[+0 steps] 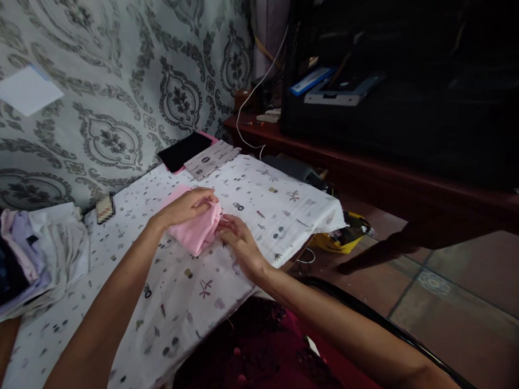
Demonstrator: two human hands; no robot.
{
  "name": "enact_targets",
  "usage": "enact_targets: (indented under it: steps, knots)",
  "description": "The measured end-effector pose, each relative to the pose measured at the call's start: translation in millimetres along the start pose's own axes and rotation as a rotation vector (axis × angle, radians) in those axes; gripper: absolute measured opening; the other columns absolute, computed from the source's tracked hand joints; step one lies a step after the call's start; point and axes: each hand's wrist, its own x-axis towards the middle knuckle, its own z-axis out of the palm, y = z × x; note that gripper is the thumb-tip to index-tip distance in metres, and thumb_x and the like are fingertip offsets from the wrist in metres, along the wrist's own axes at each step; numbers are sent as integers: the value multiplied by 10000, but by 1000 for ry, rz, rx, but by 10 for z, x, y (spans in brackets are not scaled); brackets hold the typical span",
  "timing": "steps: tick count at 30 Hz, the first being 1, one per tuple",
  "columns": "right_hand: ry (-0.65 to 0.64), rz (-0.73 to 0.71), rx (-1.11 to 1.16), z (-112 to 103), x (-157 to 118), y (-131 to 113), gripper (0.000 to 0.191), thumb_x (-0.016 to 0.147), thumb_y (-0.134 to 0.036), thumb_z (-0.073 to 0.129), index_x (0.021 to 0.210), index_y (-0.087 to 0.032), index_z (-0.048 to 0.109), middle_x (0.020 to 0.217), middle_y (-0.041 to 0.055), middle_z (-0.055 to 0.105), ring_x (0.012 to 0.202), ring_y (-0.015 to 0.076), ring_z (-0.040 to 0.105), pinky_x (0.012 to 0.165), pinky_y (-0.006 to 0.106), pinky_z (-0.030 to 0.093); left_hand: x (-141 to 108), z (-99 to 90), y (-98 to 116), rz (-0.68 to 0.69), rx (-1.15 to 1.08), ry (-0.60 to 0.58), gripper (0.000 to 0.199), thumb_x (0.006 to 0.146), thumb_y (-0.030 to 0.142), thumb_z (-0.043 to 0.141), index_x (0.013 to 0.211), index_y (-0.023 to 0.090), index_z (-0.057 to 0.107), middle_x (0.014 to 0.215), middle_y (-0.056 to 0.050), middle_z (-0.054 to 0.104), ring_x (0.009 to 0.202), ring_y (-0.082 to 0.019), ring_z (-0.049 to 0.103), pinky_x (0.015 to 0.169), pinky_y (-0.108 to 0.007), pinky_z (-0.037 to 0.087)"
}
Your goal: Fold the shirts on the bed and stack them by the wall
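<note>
A folded pink cloth (195, 234) lies on the white patterned sheet that covers the table (178, 295). Across its top rests my left hand (191, 207), its fingers curled round the upper right part of the fabric. At the right edge of the cloth, my right hand (239, 240) pinches the fabric between thumb and fingers. The two hands are close together, with the cloth's right end between them. Part of the cloth is hidden under my left hand and fingers.
Folded clothes (51, 249) are stacked at the left. A black flat item (184, 152) and a printed grey packet (210, 160) lie at the back. Right of the table stand a dark wooden stand (318, 152) and a yellow bag (343, 243) on the floor.
</note>
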Motion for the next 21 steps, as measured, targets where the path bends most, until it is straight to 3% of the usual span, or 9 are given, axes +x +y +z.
enact_targets:
  steps: [6,12,17,21]
  knots:
    - [-176,80,52,265,-145,83,239,717,-238,634,952,-226,594,921,31,665,900,207,616,892,397,497,-43,-65,74,-12,-30,42,185,900,249,467,1008,214,613,1169,-50,688,1179,-227,603,1048,-421,437]
    - [-148,141,97,385,-156,194,175,792,-394,620,789,-219,602,748,-3,574,707,153,546,766,339,496,7,-6,75,12,51,60,188,890,202,450,977,221,615,1090,-36,687,1059,-209,619,966,-393,463]
    - [-154,130,-156,373,-60,222,300,788,-325,577,538,-204,464,529,-42,419,520,96,340,522,257,291,136,162,36,37,209,38,203,855,141,437,883,219,623,957,-43,685,963,-218,606,896,-382,465]
    - [-230,247,-229,294,-49,111,274,814,-297,557,564,-193,516,540,-26,496,485,88,362,486,242,245,207,317,50,63,347,35,221,850,116,426,850,211,625,925,-61,663,988,-243,563,913,-400,440]
